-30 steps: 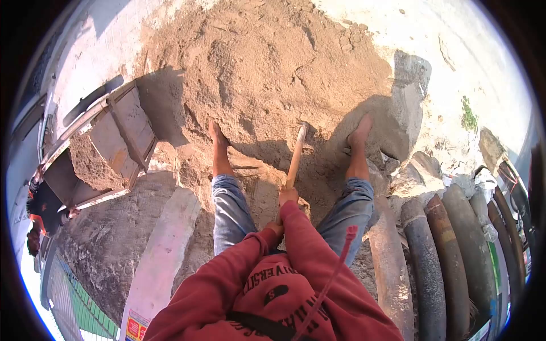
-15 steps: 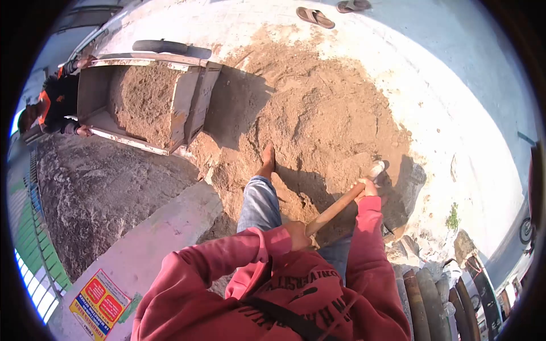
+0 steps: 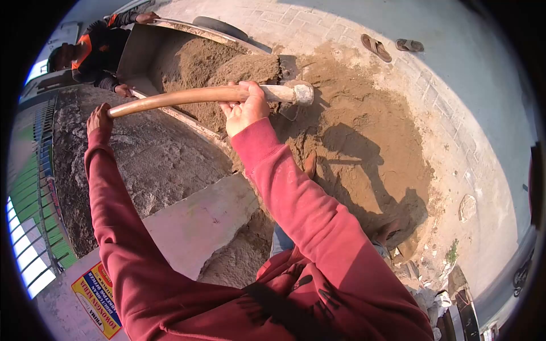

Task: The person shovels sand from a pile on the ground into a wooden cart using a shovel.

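Raised in both hands is a hoe, its curved wooden handle (image 3: 176,98) lying nearly level across the view. My left hand (image 3: 99,120) grips the handle's far left end. Closer to the hoe's head (image 3: 304,94), my right hand (image 3: 248,108) is wrapped round the handle. A clump of sand (image 3: 250,68) shows beside the head, over the edge of a cart (image 3: 136,51) partly filled with sand. The hoe's blade is mostly hidden. To the right, a broad sand pile (image 3: 364,108) covers the ground, with my bare foot (image 3: 310,163) at its edge.
Another person (image 3: 94,54) holds the cart's two sides from its far end. A tyre (image 3: 220,27) sits beside the cart, and sandals (image 3: 376,48) lie on the paving. A low wall (image 3: 199,216) and rough ground (image 3: 153,165) are on the left; rubble (image 3: 424,298) lies lower right.
Both hands have swung the hoe up and left, from the sand pile to over the cart. Sand now shows at the hoe's head. My view has shifted left.
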